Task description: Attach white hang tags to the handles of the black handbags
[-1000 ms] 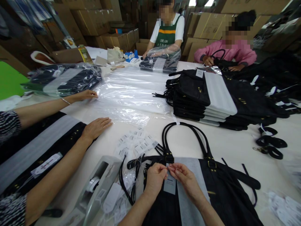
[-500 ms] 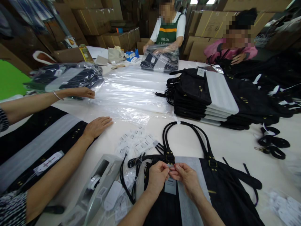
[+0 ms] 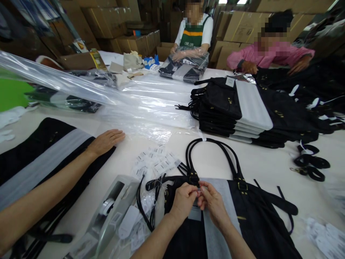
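A black handbag [image 3: 258, 219] with a grey band [image 3: 215, 216] lies flat before me, its two looped handles [image 3: 226, 147] pointing away. Over its left part, my left hand [image 3: 183, 199] and my right hand [image 3: 212, 203] meet at the fingertips, both closed in a pinch. Whatever small thing is between the fingers is too hidden to name. Just below them a grey tag [image 3: 194, 214] lies against the bag, its upper part covered by my hands. White printed labels [image 3: 159, 162] in clear plastic lie beyond the bag's left corner.
At left, a co-worker's hand [image 3: 106, 142] rests by another black bag [image 3: 48, 154]. Clear plastic sheets [image 3: 151, 108] cover the table middle. Stacked bags [image 3: 223, 104] stand at right. A grey tape-dispenser-like device [image 3: 107, 216] sits left of me. Two people work across the table.
My hands stay pinched together near the tag, shifting slightly and covering more of it. At left, a plastic sheet has been lifted, and the co-worker's other hand is out of sight.
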A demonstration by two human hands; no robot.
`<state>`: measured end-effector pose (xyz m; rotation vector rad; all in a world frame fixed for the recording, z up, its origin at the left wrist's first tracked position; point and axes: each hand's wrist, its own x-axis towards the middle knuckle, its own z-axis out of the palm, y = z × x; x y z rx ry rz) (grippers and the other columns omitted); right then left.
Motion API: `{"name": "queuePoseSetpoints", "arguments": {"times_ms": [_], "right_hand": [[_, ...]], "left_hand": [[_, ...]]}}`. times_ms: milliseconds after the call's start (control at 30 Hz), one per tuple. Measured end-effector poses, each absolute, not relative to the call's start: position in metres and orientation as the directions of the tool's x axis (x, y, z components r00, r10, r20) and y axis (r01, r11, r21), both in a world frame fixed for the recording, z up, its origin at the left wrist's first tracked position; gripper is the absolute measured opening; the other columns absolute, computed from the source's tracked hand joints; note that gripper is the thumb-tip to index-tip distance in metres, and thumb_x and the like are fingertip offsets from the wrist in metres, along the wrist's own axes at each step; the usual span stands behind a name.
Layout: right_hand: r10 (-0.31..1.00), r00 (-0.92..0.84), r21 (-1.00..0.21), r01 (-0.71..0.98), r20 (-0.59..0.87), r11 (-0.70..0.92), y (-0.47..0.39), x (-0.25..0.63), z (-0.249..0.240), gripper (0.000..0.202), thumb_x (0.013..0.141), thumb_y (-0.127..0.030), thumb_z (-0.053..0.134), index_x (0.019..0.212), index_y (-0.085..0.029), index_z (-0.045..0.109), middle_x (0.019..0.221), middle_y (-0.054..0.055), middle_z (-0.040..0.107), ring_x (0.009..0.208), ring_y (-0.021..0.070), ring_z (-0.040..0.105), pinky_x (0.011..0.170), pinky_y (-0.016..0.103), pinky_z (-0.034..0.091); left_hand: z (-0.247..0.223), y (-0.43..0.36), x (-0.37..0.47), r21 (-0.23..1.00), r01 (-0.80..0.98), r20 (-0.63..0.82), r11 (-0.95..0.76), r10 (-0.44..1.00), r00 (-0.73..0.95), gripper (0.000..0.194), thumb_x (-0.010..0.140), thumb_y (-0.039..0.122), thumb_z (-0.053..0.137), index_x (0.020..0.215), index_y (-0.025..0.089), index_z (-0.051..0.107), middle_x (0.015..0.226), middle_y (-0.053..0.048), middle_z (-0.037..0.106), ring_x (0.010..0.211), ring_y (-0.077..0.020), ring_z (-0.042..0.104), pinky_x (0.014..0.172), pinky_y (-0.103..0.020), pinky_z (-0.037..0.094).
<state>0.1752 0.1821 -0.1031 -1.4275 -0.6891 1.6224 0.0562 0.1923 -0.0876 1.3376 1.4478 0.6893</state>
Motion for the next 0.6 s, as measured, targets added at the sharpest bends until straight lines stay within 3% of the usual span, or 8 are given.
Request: {"name": "queuePoseSetpoints", "arguments": {"times_ms": [133,267,367,600], "right_hand": [[0.871,-0.013,-0.855,-0.179,-0.492,-0.486,0.181,0.172,-0.100,0.046,0.070,-0.053,0.059,0.098,-0.017,0.052,0.050,-0.006,0.051,0.033,0.0057,0.037,0.029,0.015,0.024],[0.874,-0.002,-0.863,-0.157,-0.486,-0.480,0.181,0.169,-0.097,0.045,0.071,-0.054,0.057,0.097,-0.017,0.053,0.044,-0.009,0.040,0.033,0.0055,0.030,0.032,0.017,0.017],[0.883,0.037,-0.877,-0.141,-0.469,-0.460,0.180,0.168,-0.099,0.049,0.072,-0.058,0.053,0.100,-0.018,0.054,0.045,-0.009,0.036,0.037,0.0075,0.032,0.034,0.019,0.021],[0.889,0.050,-0.887,-0.104,-0.456,-0.449,0.182,0.170,-0.109,0.065,0.073,-0.070,0.039,0.109,-0.018,0.054,0.046,-0.006,0.044,0.037,0.0119,0.041,0.035,0.023,0.030]], "left_hand": [[-0.088,0.198,0.052,0.893,0.413,-0.279,0.178,0.940,0.197,0.025,0.069,0.006,0.047,0.059,0.018,0.066,0.062,0.002,0.052,0.062,-0.0109,0.051,0.064,-0.021,0.040],[-0.089,0.201,0.052,0.896,0.419,-0.272,0.147,0.927,0.257,0.024,0.071,0.010,0.048,0.058,0.019,0.066,0.062,0.003,0.053,0.061,-0.0103,0.051,0.063,-0.020,0.041],[-0.088,0.202,0.058,0.891,0.433,-0.264,0.136,0.931,0.250,0.023,0.072,0.010,0.048,0.061,0.018,0.067,0.062,0.002,0.054,0.061,-0.0106,0.052,0.062,-0.020,0.041],[-0.084,0.200,0.063,0.873,0.486,-0.214,0.046,0.931,0.297,0.024,0.074,0.008,0.048,0.063,0.018,0.066,0.064,0.001,0.052,0.062,-0.0115,0.051,0.059,-0.021,0.037]]}}
